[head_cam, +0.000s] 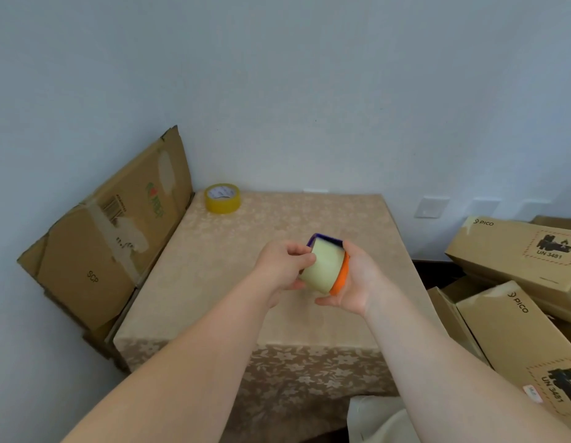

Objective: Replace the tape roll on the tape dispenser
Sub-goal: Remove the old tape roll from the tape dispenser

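— Pale yellow-green tape is what both hands are holding above the middle of the table (214,282). The tape roll (324,266) is sitting on the tape dispenser (340,278), whose orange side is showing on the right and a dark blue edge at the far end.

— How are the fingers sitting?

— The left hand (285,266) is curling round the roll's left side, thumb on top and fingers underneath, clamped on it. The right hand (357,282) is cupping the dispenser's orange side from the right and below, fingers wrapped under it. Whether the roll is going on or coming off, I cannot tell.

— How is it likely to handle?

— I am judging it light and stiff: a cardboard core, wound tape, a thin plastic frame. The wound face is looking smooth, so probably a little slippery; gripping across the roll's edges should be holding better than pinching the face. The dispenser is best held by its orange side, as it is now. Any cutting blade is hidden, so I would be keeping fingers off the blue end.

— Anything else, any writing?

— A yellow spare roll (222,198) is resting at the table's far-left corner, well apart from the hands; the print on its core is too small to read. The cardboard boxes (514,247) on the right are reading "PICO" and "UN 3481". The flattened carton (95,251) leaning on the left is showing "SCP" and a barcode.
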### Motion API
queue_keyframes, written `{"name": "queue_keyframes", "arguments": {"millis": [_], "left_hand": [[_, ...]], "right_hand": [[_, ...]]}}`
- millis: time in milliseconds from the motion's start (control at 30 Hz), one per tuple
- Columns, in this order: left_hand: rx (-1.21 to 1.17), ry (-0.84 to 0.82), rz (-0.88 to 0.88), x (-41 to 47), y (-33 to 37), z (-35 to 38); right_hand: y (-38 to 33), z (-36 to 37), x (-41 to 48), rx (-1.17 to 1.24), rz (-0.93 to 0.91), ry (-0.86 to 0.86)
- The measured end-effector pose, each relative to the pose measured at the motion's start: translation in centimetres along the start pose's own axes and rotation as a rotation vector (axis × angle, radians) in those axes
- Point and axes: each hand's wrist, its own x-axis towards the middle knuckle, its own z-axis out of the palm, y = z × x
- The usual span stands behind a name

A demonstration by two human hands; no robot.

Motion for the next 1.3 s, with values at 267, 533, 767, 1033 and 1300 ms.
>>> {"name": "queue_keyframes", "arguments": {"millis": [267, 533, 767, 1033, 1300], "left_hand": [[-0.011, -0.054, -0.038, -0.5, 1.0, -0.3], [0.162, -0.086, 0.102, -0.8, 1.4, 0.5], [0.17, -0.151, 0.046, -1.1, 1.5, 0.5], [-0.243, -0.024, -0.132, -0.2, 2.1, -1.3], [-0.109, 0.03, 0.092, -0.1, 2.9, -1.2]], "right_hand": [[-0.8, -0.1, -0.6, -0.059, 0.075, 0.073], [-1.3, -1.5, 0.0, -0.046, 0.063, 0.188], [-1.0, -1.4, 0.2, -0.023, -0.02, 0.205], [-1.8, -2.3, 0.2, 0.015, -0.116, 0.196], [-2.1, -1.7, 0.2, 0.188, -0.118, 0.195]]}}
